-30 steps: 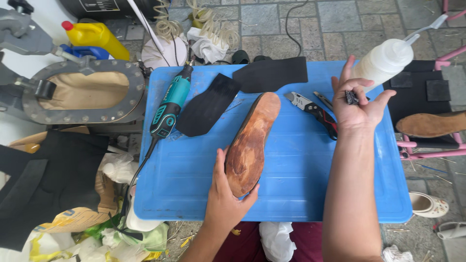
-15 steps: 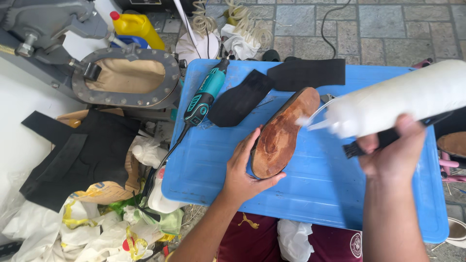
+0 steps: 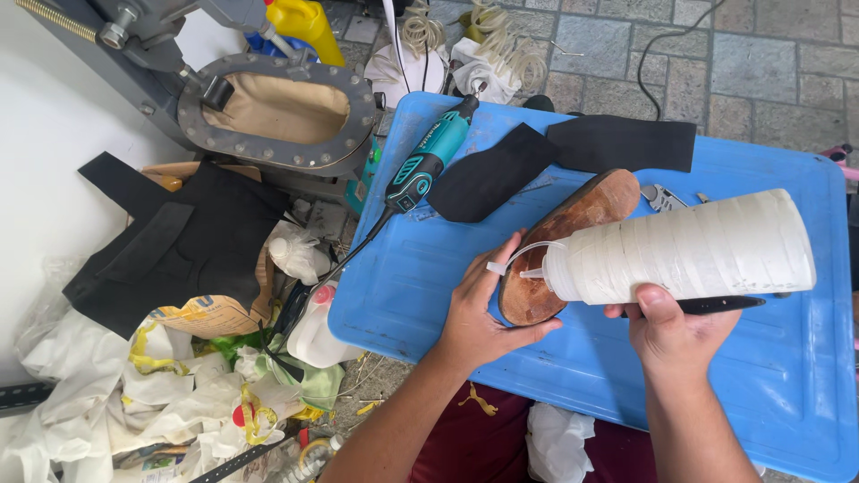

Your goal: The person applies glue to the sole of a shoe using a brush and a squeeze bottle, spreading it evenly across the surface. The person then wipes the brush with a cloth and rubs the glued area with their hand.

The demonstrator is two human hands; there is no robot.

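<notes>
left hand (image 3: 474,317) gripped shoe (image 3: 564,246) heel, sole up on blue surface (image 3: 420,295) | right hand (image 3: 676,335) closed round bottle (image 3: 689,249) plus a dark tool, nozzle over heel | risk: hard squeeze might flood glue onto fingers; one-handed hold might let shoe roll

A teal rotary tool (image 3: 428,161) and two black sole pieces (image 3: 490,175) (image 3: 624,143) lie at twelve o'clock on a blue tray (image 3: 420,277); a riveted oval metal frame (image 3: 277,112), yellow bottle (image 3: 304,25), black fabric (image 3: 179,241) and crumpled bags (image 3: 170,394) crowd nine o'clock.
</notes>
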